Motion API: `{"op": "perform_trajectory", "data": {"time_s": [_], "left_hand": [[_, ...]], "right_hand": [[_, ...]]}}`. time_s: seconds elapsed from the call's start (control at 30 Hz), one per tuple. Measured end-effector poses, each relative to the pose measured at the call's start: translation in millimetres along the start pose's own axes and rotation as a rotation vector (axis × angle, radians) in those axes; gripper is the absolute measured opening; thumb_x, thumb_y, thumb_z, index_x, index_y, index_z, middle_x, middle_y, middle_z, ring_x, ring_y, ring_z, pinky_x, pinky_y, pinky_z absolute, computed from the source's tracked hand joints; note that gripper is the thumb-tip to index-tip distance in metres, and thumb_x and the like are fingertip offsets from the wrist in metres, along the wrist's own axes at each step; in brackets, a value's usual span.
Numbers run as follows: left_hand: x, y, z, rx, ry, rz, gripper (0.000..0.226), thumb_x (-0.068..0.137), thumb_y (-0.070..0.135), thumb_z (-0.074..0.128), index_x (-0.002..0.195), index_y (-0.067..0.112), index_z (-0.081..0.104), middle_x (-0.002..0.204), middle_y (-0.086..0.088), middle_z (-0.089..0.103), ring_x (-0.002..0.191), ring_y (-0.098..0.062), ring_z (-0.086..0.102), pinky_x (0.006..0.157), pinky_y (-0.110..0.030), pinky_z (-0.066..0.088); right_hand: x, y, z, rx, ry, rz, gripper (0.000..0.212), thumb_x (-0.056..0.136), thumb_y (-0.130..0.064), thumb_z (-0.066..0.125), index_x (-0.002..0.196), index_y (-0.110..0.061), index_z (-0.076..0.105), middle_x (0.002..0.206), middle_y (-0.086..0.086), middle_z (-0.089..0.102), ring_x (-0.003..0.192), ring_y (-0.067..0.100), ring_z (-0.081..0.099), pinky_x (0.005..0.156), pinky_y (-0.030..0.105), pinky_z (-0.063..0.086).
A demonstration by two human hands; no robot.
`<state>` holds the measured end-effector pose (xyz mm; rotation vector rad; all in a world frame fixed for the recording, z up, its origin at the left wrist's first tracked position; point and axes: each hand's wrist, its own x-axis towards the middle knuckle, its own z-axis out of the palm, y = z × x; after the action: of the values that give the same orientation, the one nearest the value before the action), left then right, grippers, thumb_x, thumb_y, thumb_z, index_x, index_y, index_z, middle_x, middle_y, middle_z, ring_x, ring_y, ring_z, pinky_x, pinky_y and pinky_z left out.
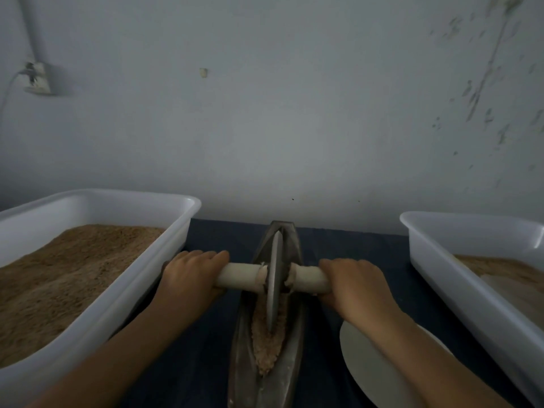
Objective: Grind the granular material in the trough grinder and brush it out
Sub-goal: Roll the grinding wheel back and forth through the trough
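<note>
A long dark metal trough grinder (291, 375) lies lengthwise on the table in front of me. A thin metal grinding wheel (274, 278) stands upright in its groove, about midway along. A pale axle handle (243, 277) runs through the wheel to both sides. My left hand (190, 273) grips the left end of the handle and my right hand (354, 282) grips the right end. Tan granular material (266, 340) fills the near part of the groove, below the wheel.
A white tub (97, 313) heaped with brown granular material stands at the left. Another white tub (459, 281) with some material stands at the right. A pale round plate (374, 366) lies under my right forearm. A dark blue cloth (212, 348) covers the table; a wall is close behind.
</note>
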<state>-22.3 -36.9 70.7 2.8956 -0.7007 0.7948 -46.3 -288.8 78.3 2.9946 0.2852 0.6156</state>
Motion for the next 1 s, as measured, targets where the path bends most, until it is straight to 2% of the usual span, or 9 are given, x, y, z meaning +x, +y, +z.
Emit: {"op": "perform_trajectory", "data": {"time_s": [0.1, 0.23, 0.4, 0.53, 0.63, 0.7, 0.8, 0.83, 1.0], "left_hand": [[19, -5, 16, -0.011, 0.037, -0.053, 0.028, 0.079, 0.034, 0.069, 0.102, 0.022, 0.059, 0.102, 0.004, 0.066, 0.095, -0.015, 0.061, 0.084, -0.027, 0.042], [40, -5, 30, -0.016, 0.092, -0.120, 0.024, 0.072, 0.024, 0.075, 0.089, 0.013, 0.062, 0.089, -0.005, 0.067, 0.084, -0.027, 0.061, 0.073, -0.031, 0.038], [44, -6, 30, -0.008, 0.081, -0.126, 0.024, 0.077, 0.028, 0.071, 0.093, 0.014, 0.060, 0.094, -0.004, 0.066, 0.088, -0.025, 0.060, 0.076, -0.030, 0.037], [21, 0, 15, -0.034, 0.093, -0.042, 0.038, 0.047, 0.017, 0.091, 0.073, 0.012, 0.063, 0.067, -0.003, 0.066, 0.059, -0.023, 0.062, 0.055, -0.031, 0.045], [2, 5, 0, -0.008, 0.111, 0.031, 0.051, 0.028, 0.023, 0.095, 0.068, 0.018, 0.063, 0.058, 0.003, 0.063, 0.049, -0.014, 0.060, 0.044, -0.026, 0.044], [-5, 6, -8, 0.005, 0.052, 0.036, 0.052, 0.033, 0.033, 0.094, 0.073, 0.023, 0.063, 0.063, 0.005, 0.064, 0.054, -0.009, 0.062, 0.049, -0.022, 0.042], [-9, 3, -14, 0.014, -0.073, 0.021, 0.035, 0.077, 0.046, 0.069, 0.105, 0.034, 0.052, 0.105, 0.015, 0.062, 0.097, -0.003, 0.058, 0.082, -0.020, 0.040], [-9, 0, -14, 0.012, -0.122, 0.024, 0.032, 0.082, 0.047, 0.061, 0.110, 0.038, 0.047, 0.113, 0.018, 0.058, 0.105, 0.000, 0.054, 0.088, -0.018, 0.037], [-9, -9, -12, -0.092, -0.151, 0.077, 0.043, 0.080, 0.060, 0.057, 0.113, 0.042, 0.038, 0.109, 0.027, 0.045, 0.100, 0.006, 0.043, 0.084, -0.014, 0.028]], "right_hand": [[19, 6, 8, -0.024, 0.023, 0.023, 0.023, 0.083, -0.037, 0.056, 0.104, -0.026, 0.057, 0.102, -0.005, 0.063, 0.095, 0.016, 0.059, 0.063, 0.025, 0.025], [40, 12, 16, -0.057, 0.052, 0.042, 0.023, 0.084, -0.033, 0.054, 0.105, -0.025, 0.057, 0.103, -0.003, 0.064, 0.096, 0.018, 0.058, 0.065, 0.027, 0.026], [47, 14, 14, -0.060, 0.046, 0.028, 0.024, 0.085, -0.033, 0.055, 0.106, -0.022, 0.057, 0.106, 0.000, 0.064, 0.099, 0.021, 0.058, 0.068, 0.028, 0.026], [31, 8, 10, -0.052, 0.023, 0.011, 0.022, 0.085, -0.032, 0.054, 0.104, -0.022, 0.055, 0.104, -0.001, 0.063, 0.096, 0.019, 0.058, 0.068, 0.027, 0.025], [12, 5, 6, -0.021, -0.007, 0.007, 0.023, 0.084, -0.037, 0.055, 0.103, -0.024, 0.054, 0.104, -0.003, 0.063, 0.094, 0.019, 0.058, 0.066, 0.027, 0.027], [1, 2, -1, 0.000, -0.066, 0.006, 0.024, 0.085, -0.038, 0.054, 0.106, -0.026, 0.053, 0.105, -0.005, 0.062, 0.095, 0.017, 0.058, 0.066, 0.026, 0.028], [-8, -2, -14, 0.028, -0.171, -0.007, 0.023, 0.083, -0.037, 0.055, 0.104, -0.026, 0.054, 0.103, -0.004, 0.062, 0.093, 0.016, 0.058, 0.060, 0.025, 0.027], [-10, -3, -20, 0.039, -0.197, -0.016, 0.022, 0.082, -0.036, 0.056, 0.102, -0.026, 0.054, 0.101, -0.004, 0.062, 0.091, 0.017, 0.058, 0.059, 0.026, 0.028], [-17, 5, -38, 0.245, -0.360, -0.138, 0.034, 0.085, -0.038, 0.056, 0.114, -0.026, 0.042, 0.095, -0.006, 0.057, 0.079, 0.011, 0.054, 0.056, 0.024, 0.032]]}}
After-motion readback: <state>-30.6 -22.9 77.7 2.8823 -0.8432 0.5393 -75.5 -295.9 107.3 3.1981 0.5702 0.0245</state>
